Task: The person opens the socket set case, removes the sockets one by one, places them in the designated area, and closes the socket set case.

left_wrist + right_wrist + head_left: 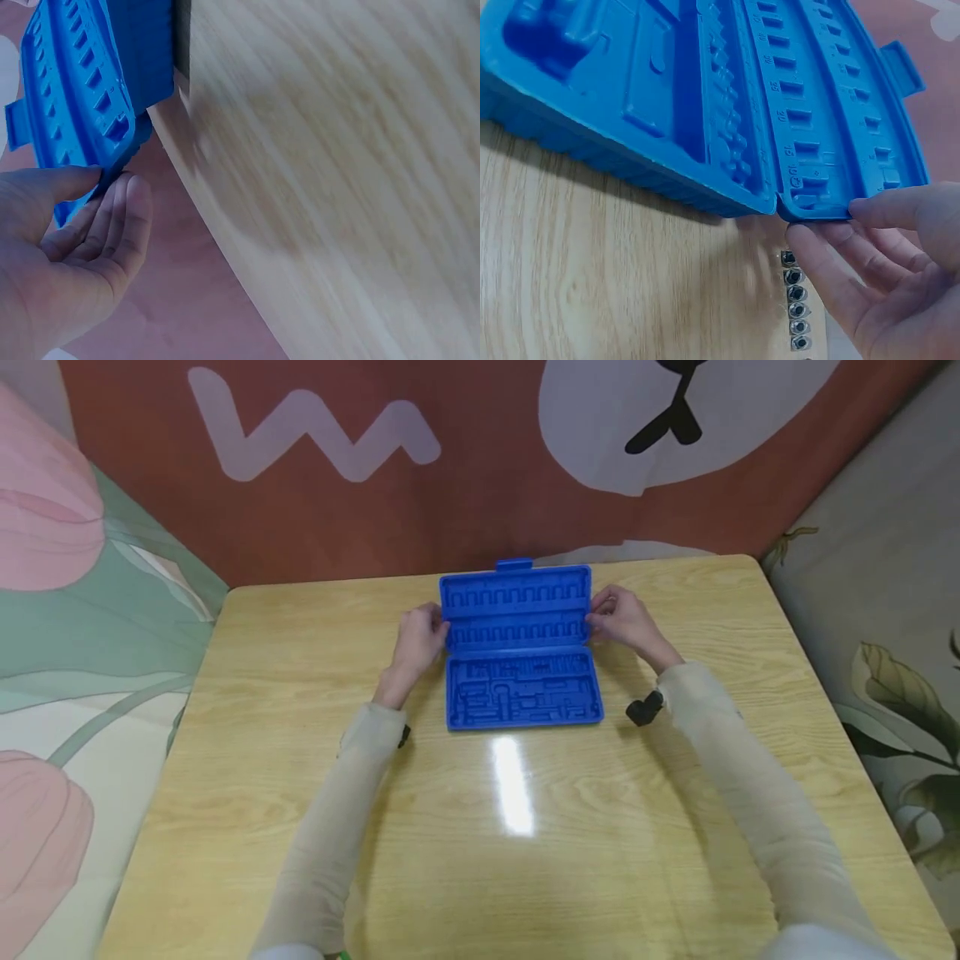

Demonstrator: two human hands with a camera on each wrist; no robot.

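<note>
A blue plastic tool case [525,724] lies open on the table, its lid [517,607] tilted up at the back. Moulded recesses line the base, and two rows of slots run along the lid. My left hand [418,642] pinches the lid's left edge between thumb and fingers. At the opposite edge, my right hand [626,620] holds the lid the same way. In the right wrist view, the thumb [892,208] lies on the inner face and the fingers are behind the rim. No tools show in the recesses.
The wooden table [300,777] meets a red-brown patterned wall [480,518] at the back. Several small shiny pieces with dark centres [798,310] stand in a row near a table edge in the right wrist view. Dark devices sit at both wrists.
</note>
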